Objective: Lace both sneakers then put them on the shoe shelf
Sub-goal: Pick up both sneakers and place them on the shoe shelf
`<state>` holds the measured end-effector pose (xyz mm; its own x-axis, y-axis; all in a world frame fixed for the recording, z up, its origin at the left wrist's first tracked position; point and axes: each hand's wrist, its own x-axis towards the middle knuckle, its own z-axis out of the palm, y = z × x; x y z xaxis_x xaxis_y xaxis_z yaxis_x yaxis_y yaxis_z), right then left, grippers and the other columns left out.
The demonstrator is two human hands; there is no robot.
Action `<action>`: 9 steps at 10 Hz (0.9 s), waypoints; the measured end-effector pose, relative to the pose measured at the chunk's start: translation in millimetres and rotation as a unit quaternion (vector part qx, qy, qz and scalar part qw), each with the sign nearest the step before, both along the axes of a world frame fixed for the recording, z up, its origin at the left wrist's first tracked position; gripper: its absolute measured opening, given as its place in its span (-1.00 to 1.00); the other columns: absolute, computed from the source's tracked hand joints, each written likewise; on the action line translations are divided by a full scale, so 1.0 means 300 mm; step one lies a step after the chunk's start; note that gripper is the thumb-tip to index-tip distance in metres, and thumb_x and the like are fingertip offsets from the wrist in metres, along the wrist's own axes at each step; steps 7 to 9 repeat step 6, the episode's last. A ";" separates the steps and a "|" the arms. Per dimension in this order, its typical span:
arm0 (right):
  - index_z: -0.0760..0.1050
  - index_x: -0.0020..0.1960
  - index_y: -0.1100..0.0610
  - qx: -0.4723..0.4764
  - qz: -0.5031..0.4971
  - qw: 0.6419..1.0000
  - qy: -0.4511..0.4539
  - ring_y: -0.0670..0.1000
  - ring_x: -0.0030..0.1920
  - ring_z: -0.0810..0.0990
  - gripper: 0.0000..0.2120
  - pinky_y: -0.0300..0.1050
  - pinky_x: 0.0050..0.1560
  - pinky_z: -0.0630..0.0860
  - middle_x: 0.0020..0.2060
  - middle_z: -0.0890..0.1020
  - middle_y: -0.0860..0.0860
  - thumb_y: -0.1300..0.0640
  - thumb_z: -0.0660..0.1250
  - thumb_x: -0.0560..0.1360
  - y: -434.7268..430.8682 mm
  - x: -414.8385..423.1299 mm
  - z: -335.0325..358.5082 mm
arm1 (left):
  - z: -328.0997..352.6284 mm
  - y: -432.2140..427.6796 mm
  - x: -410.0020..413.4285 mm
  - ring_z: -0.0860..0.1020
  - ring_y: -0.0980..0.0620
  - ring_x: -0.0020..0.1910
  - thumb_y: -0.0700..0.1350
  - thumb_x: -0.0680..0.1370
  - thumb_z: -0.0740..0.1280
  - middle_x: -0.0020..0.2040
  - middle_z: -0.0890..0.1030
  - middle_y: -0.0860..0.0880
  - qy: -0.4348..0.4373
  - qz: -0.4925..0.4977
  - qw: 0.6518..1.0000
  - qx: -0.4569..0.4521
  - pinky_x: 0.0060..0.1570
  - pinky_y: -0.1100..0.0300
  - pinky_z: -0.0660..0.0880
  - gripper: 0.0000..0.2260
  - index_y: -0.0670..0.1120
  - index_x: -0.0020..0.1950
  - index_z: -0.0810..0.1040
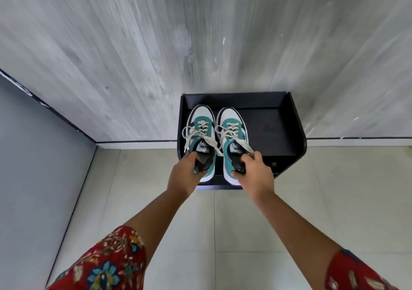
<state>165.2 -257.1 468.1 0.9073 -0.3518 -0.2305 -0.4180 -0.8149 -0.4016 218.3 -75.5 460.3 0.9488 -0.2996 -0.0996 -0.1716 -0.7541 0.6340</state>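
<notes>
Sneakers both laced w/ bows tied, so I judge the lacing half done and this is the shelving step. I've got the left hand point(185, 173) w/ its grip closed on the heel collar of the left sneaker point(201, 133), fingers tucked inside the opening, thumb on the outside; right hand point(256, 171) does the same on the right sneaker point(233, 138). Holding at the heels makes sense: toes point away toward the grey wall point(156, 44), so each shoe can go in nose-first w/o my hands fouling the shoe shelf point(278, 129). Pair sits side by side, just beside each other, over the left part of the black top tray, right part bare. Can't tell if the soles rest on the shelf or hang just above it; heels seem to overlap the front edge. Loose lace ends trail toward my fingers, esp. on the right, so they could snag on release. Shelf stands on the tiled floor point(245, 234) against the wall.
</notes>
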 end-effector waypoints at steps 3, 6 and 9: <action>0.42 0.11 0.12 -0.010 0.012 1.000 0.003 0.25 -0.09 0.60 -0.67 -0.02 -0.13 0.52 0.20 0.37 0.12 -0.01 0.37 0.43 0.013 0.093 -0.032 | -0.041 -0.022 0.058 0.53 -0.11 -0.07 -0.13 0.42 0.43 0.09 0.58 -0.12 0.019 0.008 1.000 0.006 -0.14 0.24 0.36 -0.74 -0.17 0.03 0.46; 0.28 0.29 0.03 0.015 0.015 1.000 -0.002 0.20 -0.02 0.59 -0.52 -0.05 -0.20 0.48 0.24 0.37 0.10 0.02 0.35 0.44 0.027 0.060 -0.012 | -0.020 -0.029 0.038 0.52 -0.14 0.13 -0.14 0.38 0.45 0.29 0.46 -0.11 0.068 0.021 0.997 0.005 0.08 0.09 0.48 -0.49 -0.11 0.27 0.35; 0.28 0.29 0.03 0.015 0.015 1.000 -0.002 0.20 -0.02 0.59 -0.52 -0.05 -0.20 0.48 0.24 0.37 0.10 0.02 0.35 0.44 0.027 0.060 -0.012 | -0.020 -0.029 0.038 0.52 -0.14 0.13 -0.14 0.38 0.45 0.29 0.46 -0.11 0.068 0.021 0.997 0.005 0.08 0.09 0.48 -0.49 -0.11 0.27 0.35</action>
